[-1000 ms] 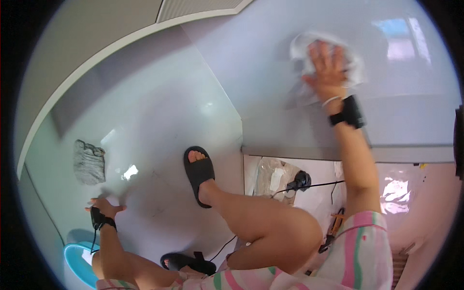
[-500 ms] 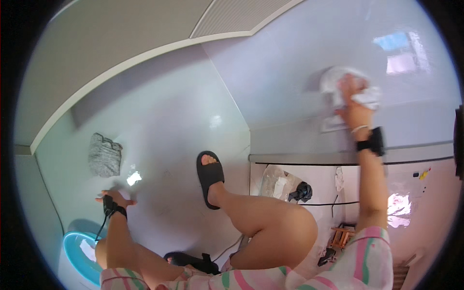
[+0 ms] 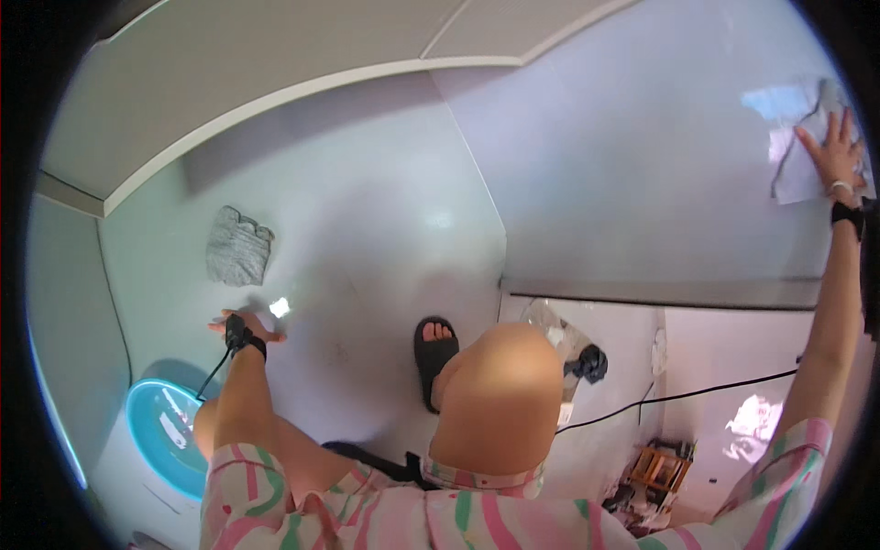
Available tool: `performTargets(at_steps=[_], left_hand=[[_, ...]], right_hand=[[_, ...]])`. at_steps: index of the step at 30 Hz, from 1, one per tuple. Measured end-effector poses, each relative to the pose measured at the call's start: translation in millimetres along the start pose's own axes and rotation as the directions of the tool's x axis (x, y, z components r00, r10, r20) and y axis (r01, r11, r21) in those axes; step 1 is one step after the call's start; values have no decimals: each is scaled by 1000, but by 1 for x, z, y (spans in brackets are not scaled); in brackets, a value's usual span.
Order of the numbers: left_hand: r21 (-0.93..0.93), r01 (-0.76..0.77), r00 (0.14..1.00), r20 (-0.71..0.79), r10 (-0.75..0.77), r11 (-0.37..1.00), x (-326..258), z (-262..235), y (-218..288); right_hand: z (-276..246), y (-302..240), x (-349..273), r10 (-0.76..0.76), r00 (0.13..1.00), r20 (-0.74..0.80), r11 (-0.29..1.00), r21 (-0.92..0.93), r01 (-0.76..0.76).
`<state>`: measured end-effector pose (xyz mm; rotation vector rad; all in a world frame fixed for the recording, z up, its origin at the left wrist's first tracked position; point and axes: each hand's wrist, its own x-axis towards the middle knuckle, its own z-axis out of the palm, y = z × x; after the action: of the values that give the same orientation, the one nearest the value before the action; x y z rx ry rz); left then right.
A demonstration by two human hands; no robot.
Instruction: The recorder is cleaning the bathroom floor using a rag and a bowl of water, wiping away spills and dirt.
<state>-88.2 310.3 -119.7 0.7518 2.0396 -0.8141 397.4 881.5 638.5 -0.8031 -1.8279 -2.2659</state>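
Far out to the right, my right hand (image 3: 832,160) lies flat with fingers spread on a pale cloth (image 3: 796,174), pressing it against a glossy pale panel (image 3: 632,174). Part of the cloth falls into the dark rim of the picture. On the left my left hand (image 3: 247,328) rests on the floor (image 3: 348,220), fingers apart and holding nothing. Just beyond it lies a folded grey cloth (image 3: 240,247). A blue basin (image 3: 151,394) stands beside my left forearm, partly hidden by my leg.
A long cabinet-like panel (image 3: 302,82) curves across the far side. My foot in a dark slipper (image 3: 433,357) is planted mid-floor. Past the glossy panel's dark lower edge are a clear plastic bag (image 3: 547,316), a black bundle (image 3: 591,364), a small wooden stool (image 3: 658,469) and a black cable (image 3: 678,399).
My right hand has slid the cloth far to the right along the panel, and its fingers now show spread. The view has shifted; my left hand stays on the floor.
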Motion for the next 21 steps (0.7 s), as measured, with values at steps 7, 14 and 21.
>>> performTargets(at_steps=[7, 14, 21], left_hand=[[5, 70, 997, 42, -70, 998, 2, 13, -7], [28, 86, 992, 86, -88, 996, 21, 18, -5], [6, 185, 982, 26, -185, 983, 26, 26, -3]], right_hand=[[-138, -321, -15, -279, 859, 430, 959, 180, 221], [-134, -543, -87, -646, 759, 86, 562, 725, 397], [-125, -692, -171, -845, 535, -25, 351, 728, 589]])
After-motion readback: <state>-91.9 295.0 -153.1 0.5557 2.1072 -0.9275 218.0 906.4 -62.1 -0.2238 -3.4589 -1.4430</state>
